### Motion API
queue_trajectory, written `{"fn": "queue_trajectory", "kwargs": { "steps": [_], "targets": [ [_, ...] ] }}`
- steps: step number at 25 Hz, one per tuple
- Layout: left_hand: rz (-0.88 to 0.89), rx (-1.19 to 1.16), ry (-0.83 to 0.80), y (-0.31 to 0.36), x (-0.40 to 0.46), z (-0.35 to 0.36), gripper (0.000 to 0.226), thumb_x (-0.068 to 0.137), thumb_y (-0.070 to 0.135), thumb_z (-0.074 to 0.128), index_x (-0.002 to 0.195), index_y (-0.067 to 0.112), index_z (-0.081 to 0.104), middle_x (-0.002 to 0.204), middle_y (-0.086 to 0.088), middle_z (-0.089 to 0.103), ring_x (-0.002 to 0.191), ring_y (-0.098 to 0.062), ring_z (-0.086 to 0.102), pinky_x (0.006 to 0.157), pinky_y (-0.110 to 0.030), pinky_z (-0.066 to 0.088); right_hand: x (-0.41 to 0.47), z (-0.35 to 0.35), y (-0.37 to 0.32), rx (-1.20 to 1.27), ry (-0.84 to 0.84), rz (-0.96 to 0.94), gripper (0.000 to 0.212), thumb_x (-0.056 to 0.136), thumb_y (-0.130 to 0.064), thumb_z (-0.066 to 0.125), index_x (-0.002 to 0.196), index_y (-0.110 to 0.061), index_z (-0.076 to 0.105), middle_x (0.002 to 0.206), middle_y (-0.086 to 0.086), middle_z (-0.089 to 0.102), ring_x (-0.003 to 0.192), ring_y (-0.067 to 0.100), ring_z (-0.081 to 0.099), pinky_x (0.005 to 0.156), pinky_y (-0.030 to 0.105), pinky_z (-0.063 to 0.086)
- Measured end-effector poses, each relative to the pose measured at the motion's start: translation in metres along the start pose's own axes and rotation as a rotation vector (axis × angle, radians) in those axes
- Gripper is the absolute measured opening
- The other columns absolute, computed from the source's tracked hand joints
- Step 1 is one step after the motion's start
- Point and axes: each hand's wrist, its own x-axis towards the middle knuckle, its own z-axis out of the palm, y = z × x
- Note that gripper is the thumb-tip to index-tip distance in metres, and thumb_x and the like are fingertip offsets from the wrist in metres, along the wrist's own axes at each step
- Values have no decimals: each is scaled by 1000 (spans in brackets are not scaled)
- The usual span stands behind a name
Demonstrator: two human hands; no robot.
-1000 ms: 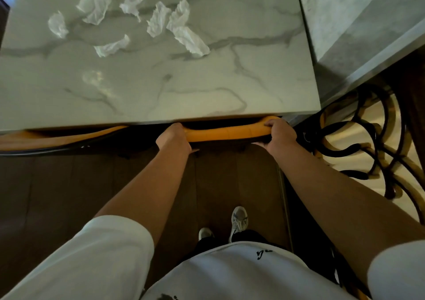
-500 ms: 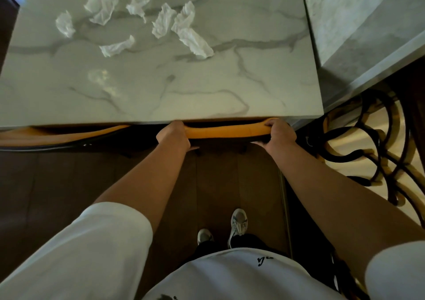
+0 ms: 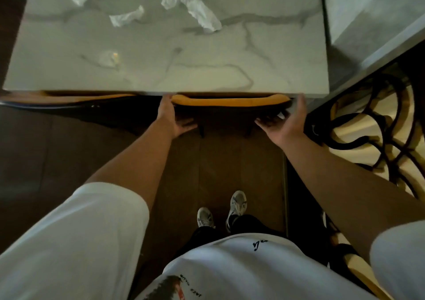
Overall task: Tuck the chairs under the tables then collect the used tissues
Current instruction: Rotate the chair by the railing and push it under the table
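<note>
While both hands hung open at the chair back, the tissues waited further up the table.

Nearest, shirt lettering was too blurred to read. The left hand (image 3: 171, 117) and right hand (image 3: 285, 121) stood spread, gripping nothing, flanking the orange chair back (image 3: 230, 100), which ran left-to-right, tucked against the marble table (image 3: 161, 69) edge. Beyond, crumpled tissues (image 3: 202, 16) lay scattered forward and left, seemingly nearer the left hand.

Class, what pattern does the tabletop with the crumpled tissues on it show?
The tabletop is pale marble with grey veins, seen clearly in the head view.
</note>
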Motion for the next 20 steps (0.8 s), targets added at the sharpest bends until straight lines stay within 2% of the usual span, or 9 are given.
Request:
{"fn": "queue_trajectory", "kwargs": {
  "steps": [2, 3, 5, 7, 9, 12, 15, 18, 20],
  "targets": [
    [-32, 53, -41, -27, -7, -28, 65, 95, 61, 46, 142, 15, 45, 126, -20, 61, 114, -42, 60, 100, -63, 47, -6, -21, 17, 104, 43, 13, 73, 92, -66, 48, 144, -14, 43, 136, 23, 51, 127, 47, 48, 112, 62, 35],
    [-55, 92, -29, -43, -10, -41, 67, 97, 61, 42, 144, 14, 43, 126, -20, 62, 115, -41, 60, 100, -61, 47, -8, -29, 29, 37, 86, 33, 70, 95, -62, 44, 145, -14, 44, 138, 22, 53, 130, 45, 48, 111, 60, 36],
    [-83, 246, 51, -72, -17, -70, 64, 98, 59, 42, 142, 13, 46, 119, -17, 64, 111, -38, 62, 94, -56, 50, -14, -35, 60, -337, 134, 113, 60, 98, -58, 43, 144, -18, 49, 141, 16, 55, 133, 40, 48, 110, 56, 37],
    [-78, 565, 130, -96, -27, -102, 55, 98, 53, 49, 136, 13, 53, 105, -10, 65, 98, -30, 63, 87, -47, 52, -23, -29, 96, -826, 94, 181, 57, 98, -58, 46, 143, -23, 52, 146, 9, 52, 135, 33, 46, 108, 49, 37],
    [-18, 886, 152, -112, -38, -142, 47, 99, 47, 52, 125, 9, 62, 96, -10, 66, 87, -28, 64, 81, -38, 51, -38, -13, 131, -1190, 8, 205, 59, 96, -60, 48, 142, -24, 54, 149, 7, 50, 135, 30, 46, 103, 43, 36],
    [7, 1142, 123, -121, -48, -203, 62, 94, 58, 43, 125, 8, 63, 115, -12, 68, 103, -29, 65, 84, -30, 48, -55, 14, 181, -1589, -191, 132, 62, 97, -58, 47, 145, -19, 49, 149, 7, 49, 135, 29, 47, 107, 43, 38],
    [35, 1111, 192, -110, -57, -267, 60, 97, 53, 48, 138, 10, 53, 133, -9, 59, 119, -29, 58, 102, -37, 47, -71, 44, 239, -1926, -360, 31, 72, 91, -64, 50, 150, -24, 41, 155, 5, 41, 140, 29, 42, 111, 47, 39],
    [73, 1063, 200, -91, -53, -336, 55, 98, 47, 52, 141, 13, 49, 135, -11, 58, 121, -30, 57, 103, -40, 48, -80, 85, 303, -2184, -455, -63, 77, 91, -63, 51, 155, -24, 32, 165, 6, 22, 148, 32, 30, 116, 52, 33],
    [116, 1039, 218, -75, -47, -380, 55, 98, 46, 53, 142, 14, 49, 138, -11, 57, 124, -30, 56, 102, -39, 47, -88, 115, 341, -2229, -449, -145, 77, 93, -58, 53, 157, -25, 27, 168, 4, 10, 151, 32, 23, 117, 52, 32]
  ]
}}
